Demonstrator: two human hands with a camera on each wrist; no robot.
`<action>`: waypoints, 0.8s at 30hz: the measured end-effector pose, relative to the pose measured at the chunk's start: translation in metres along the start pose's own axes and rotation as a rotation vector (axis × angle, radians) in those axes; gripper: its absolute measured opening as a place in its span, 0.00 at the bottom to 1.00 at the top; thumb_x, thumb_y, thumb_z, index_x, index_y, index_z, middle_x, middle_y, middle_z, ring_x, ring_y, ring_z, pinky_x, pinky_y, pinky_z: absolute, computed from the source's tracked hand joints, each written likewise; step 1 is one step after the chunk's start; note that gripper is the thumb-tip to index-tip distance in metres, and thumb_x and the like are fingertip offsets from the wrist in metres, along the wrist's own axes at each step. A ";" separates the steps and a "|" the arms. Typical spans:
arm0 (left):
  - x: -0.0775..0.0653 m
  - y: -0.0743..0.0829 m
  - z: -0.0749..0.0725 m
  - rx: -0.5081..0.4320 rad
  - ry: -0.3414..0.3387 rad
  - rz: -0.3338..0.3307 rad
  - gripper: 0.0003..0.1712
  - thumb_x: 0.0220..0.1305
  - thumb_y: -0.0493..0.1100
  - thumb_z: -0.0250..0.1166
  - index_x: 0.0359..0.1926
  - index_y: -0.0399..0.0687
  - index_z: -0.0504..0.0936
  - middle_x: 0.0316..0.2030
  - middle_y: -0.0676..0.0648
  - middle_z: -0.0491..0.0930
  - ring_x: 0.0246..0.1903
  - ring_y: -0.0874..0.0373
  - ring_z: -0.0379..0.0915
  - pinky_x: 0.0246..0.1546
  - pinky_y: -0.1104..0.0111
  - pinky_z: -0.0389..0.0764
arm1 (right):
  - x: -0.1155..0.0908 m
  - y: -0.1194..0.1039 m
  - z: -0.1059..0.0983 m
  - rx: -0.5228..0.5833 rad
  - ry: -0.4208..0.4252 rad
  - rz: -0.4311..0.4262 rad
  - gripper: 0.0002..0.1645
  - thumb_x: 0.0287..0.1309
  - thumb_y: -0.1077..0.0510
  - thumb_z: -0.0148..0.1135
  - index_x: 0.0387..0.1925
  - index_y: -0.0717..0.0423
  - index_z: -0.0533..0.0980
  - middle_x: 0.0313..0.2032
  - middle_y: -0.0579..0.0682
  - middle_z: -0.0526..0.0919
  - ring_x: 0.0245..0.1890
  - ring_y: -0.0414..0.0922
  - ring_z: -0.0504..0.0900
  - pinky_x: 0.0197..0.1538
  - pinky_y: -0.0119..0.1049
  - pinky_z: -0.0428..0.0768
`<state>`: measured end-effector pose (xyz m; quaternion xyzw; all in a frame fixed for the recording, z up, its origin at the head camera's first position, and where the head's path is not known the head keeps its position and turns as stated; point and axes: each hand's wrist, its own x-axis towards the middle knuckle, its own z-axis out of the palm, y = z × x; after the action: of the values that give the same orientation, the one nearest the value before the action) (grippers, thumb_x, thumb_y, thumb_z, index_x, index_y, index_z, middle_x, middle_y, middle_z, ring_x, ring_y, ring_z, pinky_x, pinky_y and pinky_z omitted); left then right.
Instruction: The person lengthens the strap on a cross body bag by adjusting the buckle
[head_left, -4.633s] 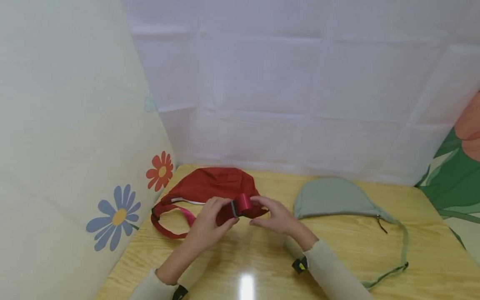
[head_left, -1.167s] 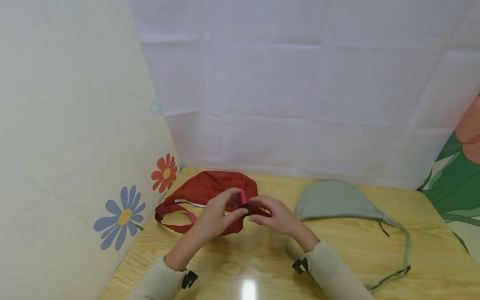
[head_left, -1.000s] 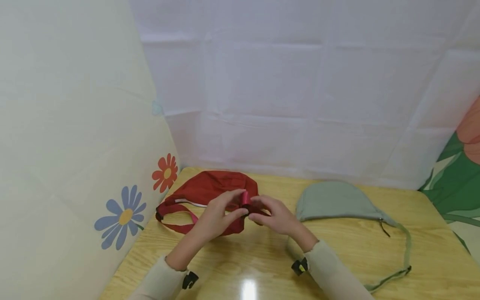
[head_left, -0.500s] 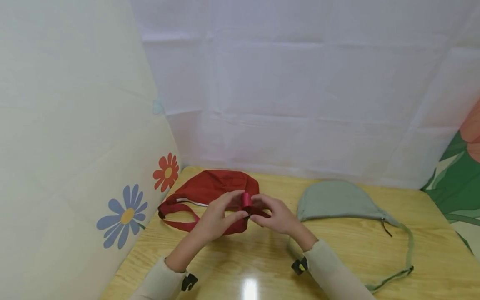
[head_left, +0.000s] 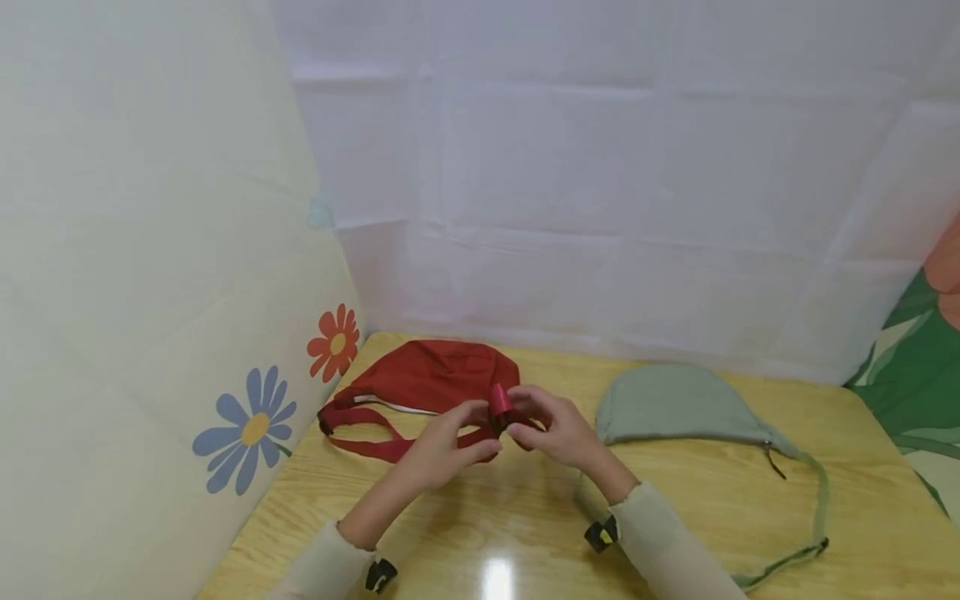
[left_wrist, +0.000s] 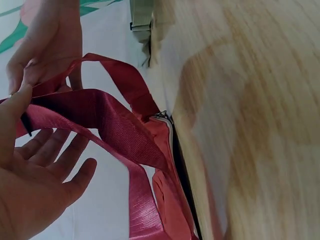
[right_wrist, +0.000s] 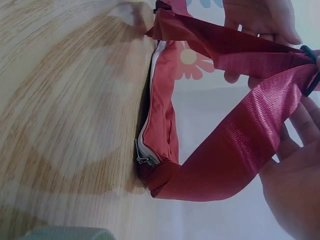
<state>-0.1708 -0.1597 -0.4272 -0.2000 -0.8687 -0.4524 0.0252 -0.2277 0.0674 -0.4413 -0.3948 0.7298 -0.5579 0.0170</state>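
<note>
A red waist bag lies on the table, its zip facing the near side, its strap lifted into a loop between the two hands. A dark slider buckle sits on the strap. My right hand pinches the strap at the slider, where a short pink-red fold stands up. My left hand is close on the left, its thumb and fingers apart around the strap. In the left wrist view, the left fingers spread loosely beneath the strap.
A grey-green waist bag lies to the right, its strap curving toward the near edge. The wooden table meets a white sheet behind and a flower-printed sheet at the left.
The left thumb and fingers have moved apart and back from the slider. The right hand now holds the fold, which leans left and sits slightly farther right.
</note>
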 end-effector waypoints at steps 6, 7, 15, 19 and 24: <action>-0.001 -0.004 0.004 -0.071 0.034 0.022 0.23 0.68 0.49 0.68 0.61 0.53 0.77 0.52 0.52 0.82 0.55 0.54 0.79 0.59 0.47 0.77 | -0.002 0.000 0.000 -0.004 -0.010 0.017 0.26 0.64 0.68 0.66 0.63 0.61 0.74 0.48 0.57 0.86 0.48 0.45 0.84 0.51 0.41 0.81; -0.001 -0.004 0.004 -0.080 0.043 0.028 0.22 0.68 0.49 0.68 0.61 0.53 0.76 0.52 0.52 0.82 0.55 0.54 0.79 0.58 0.47 0.77 | -0.002 0.000 -0.001 -0.009 -0.015 0.014 0.26 0.64 0.67 0.66 0.63 0.60 0.74 0.48 0.56 0.86 0.48 0.45 0.84 0.52 0.40 0.81; 0.000 0.001 0.002 -0.037 0.117 0.098 0.26 0.65 0.44 0.72 0.61 0.48 0.75 0.51 0.49 0.84 0.50 0.55 0.80 0.51 0.56 0.82 | -0.001 -0.002 -0.006 0.033 -0.064 0.018 0.24 0.66 0.64 0.65 0.63 0.57 0.75 0.52 0.53 0.85 0.52 0.44 0.83 0.51 0.38 0.81; -0.001 0.002 0.003 0.002 0.169 0.152 0.30 0.61 0.42 0.74 0.62 0.46 0.76 0.52 0.48 0.83 0.49 0.56 0.80 0.45 0.63 0.83 | -0.001 -0.003 -0.006 0.037 -0.078 0.028 0.23 0.65 0.63 0.66 0.61 0.58 0.77 0.52 0.54 0.85 0.51 0.44 0.83 0.49 0.38 0.82; 0.000 -0.001 0.004 0.063 0.221 0.230 0.30 0.58 0.41 0.77 0.60 0.45 0.77 0.49 0.47 0.80 0.45 0.57 0.77 0.39 0.67 0.82 | 0.000 -0.004 -0.006 -0.014 -0.085 0.042 0.23 0.64 0.62 0.68 0.61 0.57 0.77 0.53 0.53 0.85 0.52 0.46 0.83 0.51 0.39 0.81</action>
<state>-0.1703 -0.1571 -0.4302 -0.2461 -0.8459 -0.4381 0.1786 -0.2281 0.0722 -0.4361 -0.4029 0.7403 -0.5351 0.0570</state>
